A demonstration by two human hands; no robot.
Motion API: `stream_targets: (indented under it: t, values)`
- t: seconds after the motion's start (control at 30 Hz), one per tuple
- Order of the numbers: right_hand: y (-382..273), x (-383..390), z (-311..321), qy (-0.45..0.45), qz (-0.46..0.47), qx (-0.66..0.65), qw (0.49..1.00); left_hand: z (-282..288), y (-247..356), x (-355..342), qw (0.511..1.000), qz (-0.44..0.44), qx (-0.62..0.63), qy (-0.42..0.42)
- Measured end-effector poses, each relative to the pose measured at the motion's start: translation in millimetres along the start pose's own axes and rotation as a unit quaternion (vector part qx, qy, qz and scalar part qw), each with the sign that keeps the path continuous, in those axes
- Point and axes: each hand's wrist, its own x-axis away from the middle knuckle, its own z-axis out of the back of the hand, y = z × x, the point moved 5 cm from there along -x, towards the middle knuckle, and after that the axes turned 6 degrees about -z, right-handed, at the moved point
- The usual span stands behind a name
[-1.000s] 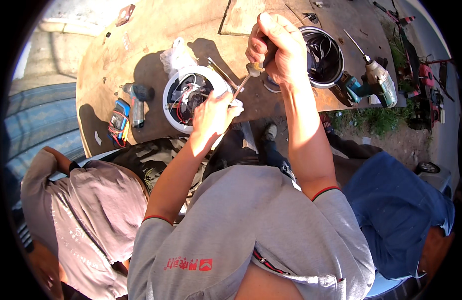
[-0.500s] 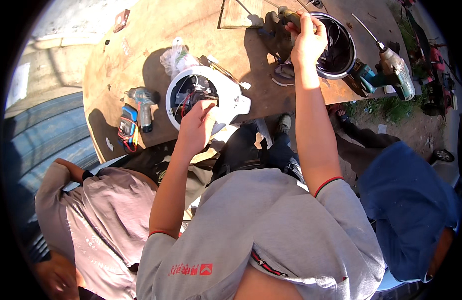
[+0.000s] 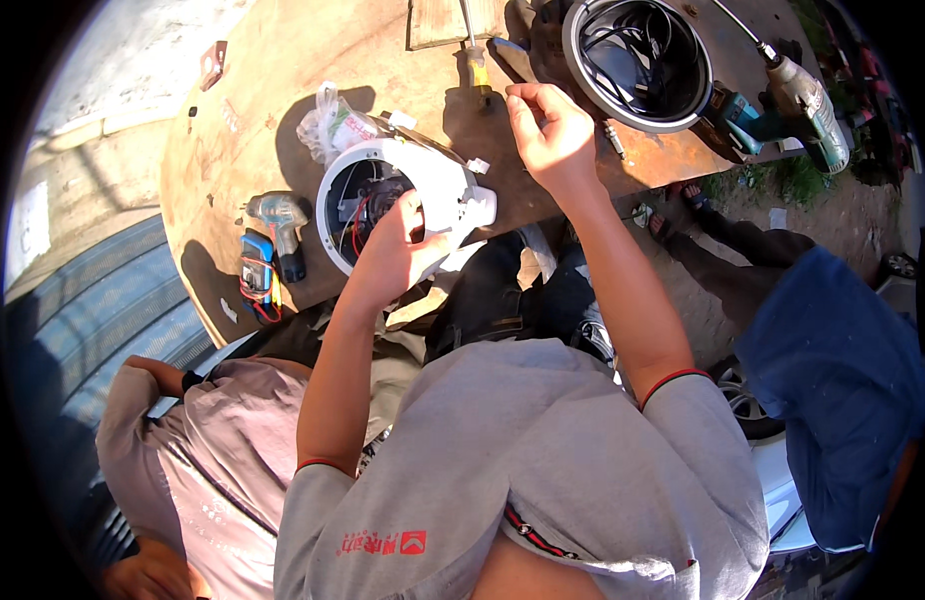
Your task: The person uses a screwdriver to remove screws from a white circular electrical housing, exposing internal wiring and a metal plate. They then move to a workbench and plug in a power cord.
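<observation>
My left hand [image 3: 393, 255] grips the rim of a white round housing [image 3: 348, 160] with wires and dark parts inside. A crumpled plastic bag [image 3: 333, 125] lies behind it. My right hand [image 3: 553, 135] hovers right of the housing, fingers loosely bent and apart, with nothing visible in it. Beyond it a yellow-handled screwdriver [image 3: 477, 70] lies on the wooden table [image 3: 243, 120], near a wooden board [image 3: 433, 22]. A small drill [image 3: 283, 225] and a blue meter with red leads [image 3: 258, 270] lie to the left of the housing.
A dark round housing with black cables [image 3: 638, 55] and a larger drill [image 3: 813, 120] are at the back right. A person in a pinkish shirt [image 3: 213, 450] is at my left, one in dark blue [image 3: 833, 380] at my right. Blue corrugated metal [image 3: 93, 310] lies beyond the table's left.
My right hand has let go of the screwdriver, which now lies on the table, and has moved down toward me. My left hand has shifted slightly left on the housing.
</observation>
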Motion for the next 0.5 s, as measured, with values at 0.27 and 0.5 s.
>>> stream_targets:
  t: [0.27,0.5]
  values:
    - [39,108,-28,-0.203,-0.177,-0.197,0.943,-1,-1,-12,0.987,0.147,0.063,0.032]
    - [42,114,-43,-0.210,-0.257,-0.251,0.909,10,-11,-11,0.979,0.157,0.124,0.040]
